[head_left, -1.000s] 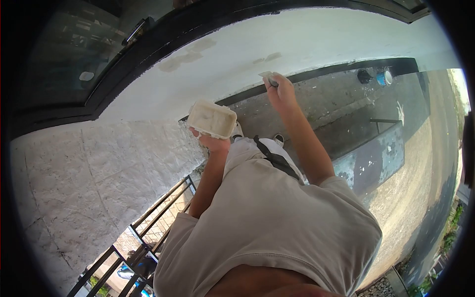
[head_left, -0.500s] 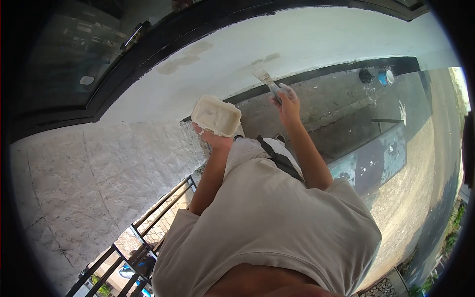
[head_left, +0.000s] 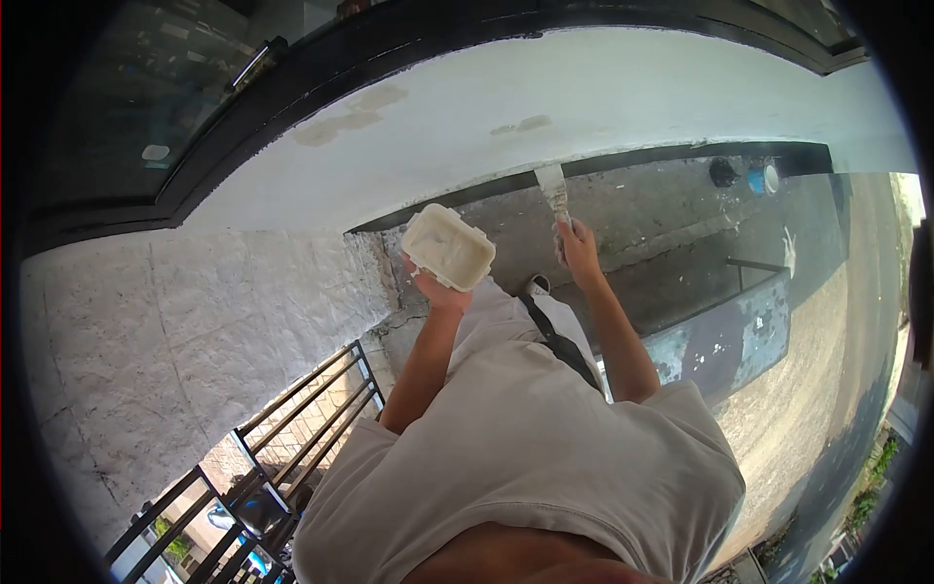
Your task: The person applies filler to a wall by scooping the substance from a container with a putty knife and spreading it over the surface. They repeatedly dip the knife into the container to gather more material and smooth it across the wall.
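Note:
My left hand (head_left: 443, 292) grips a cream-coloured plastic tub (head_left: 449, 245) from below and its near side. A pale paste lies inside the tub, and some is smeared on its rim. In my right hand (head_left: 578, 249) is a putty knife (head_left: 553, 187), held by the handle with its broad blade pointing away from me toward the wall base. Pale residue coats the blade and my fingers. Ahead, the white wall (head_left: 438, 127) carries damp-looking grey-beige patches (head_left: 352, 117), with a smaller patch (head_left: 522, 125) further right.
A black-framed glass window (head_left: 146, 117) is above the wall. On the grey floor at the right are a blue-and-white bucket (head_left: 762, 181) and a dark container (head_left: 723, 173). Rough whitewashed stone (head_left: 195, 321) and a black metal railing (head_left: 311, 419) are on my left; a worn metal panel (head_left: 725, 336) is on my right.
My right hand has drawn the putty knife down from the wall patch, and its blade has turned more upright. My left hand and the tub have shifted slightly right and down in view.

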A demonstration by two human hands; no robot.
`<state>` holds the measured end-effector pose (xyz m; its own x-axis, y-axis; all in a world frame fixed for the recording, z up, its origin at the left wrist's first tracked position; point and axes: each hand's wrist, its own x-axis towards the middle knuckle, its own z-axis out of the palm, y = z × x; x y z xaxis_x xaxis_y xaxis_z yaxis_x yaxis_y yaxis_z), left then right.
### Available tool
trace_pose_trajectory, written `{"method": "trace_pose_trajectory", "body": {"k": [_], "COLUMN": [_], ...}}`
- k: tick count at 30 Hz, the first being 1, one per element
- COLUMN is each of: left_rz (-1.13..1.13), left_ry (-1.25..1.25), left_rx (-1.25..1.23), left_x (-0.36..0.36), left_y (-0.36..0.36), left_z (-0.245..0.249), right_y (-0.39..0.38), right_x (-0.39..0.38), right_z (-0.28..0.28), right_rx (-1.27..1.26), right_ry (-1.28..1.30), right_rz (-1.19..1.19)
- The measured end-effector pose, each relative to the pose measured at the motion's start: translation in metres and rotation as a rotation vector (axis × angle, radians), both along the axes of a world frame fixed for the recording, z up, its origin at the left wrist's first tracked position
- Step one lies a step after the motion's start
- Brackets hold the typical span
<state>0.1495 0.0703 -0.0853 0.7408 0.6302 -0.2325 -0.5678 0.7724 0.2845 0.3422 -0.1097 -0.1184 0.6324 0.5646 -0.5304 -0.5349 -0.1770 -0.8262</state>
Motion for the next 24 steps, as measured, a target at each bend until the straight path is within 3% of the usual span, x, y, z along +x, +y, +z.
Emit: {"method": "trace_pose_trajectory", "body": {"k": [4, 8, 12, 16, 19, 24], "left_rz": [-0.128, -0.197, -0.19, -0.265, -0.393, -0.639], "left_ry": [0.065, 0.064, -0.008, -0.093, -0.099, -0.296], "left_rx": [-0.035, -0.04, 0.031, 0.061, 0.12, 0.086], "left_x": [0.0, 0.005, 0.023, 0.034, 0.049, 0.055], "left_y": [0.025, 0.048, 0.055, 0.055, 0.068, 0.08], "left_z": [-0.039, -0.117, -0.202, -0.292, -0.341, -0.444], "right_y": [0.018, 0.043, 0.067, 0.099, 0.126, 0.146], "right_x": [0.0, 0.007, 0.035, 0.06, 0.073, 0.092], "right_z": [0.002, -0.068, -0.128, -0.188, -0.221, -0.258], "right_rx": [0.102, 0.085, -0.001, 0.042, 0.304, 0.221], "right_ry": [-0.047, -0.317, -0.81, -1.024, -1.025, -1.401], "right_rz": [-0.03, -0.1, -0.049, -0.107, -0.137, -0.178]}}
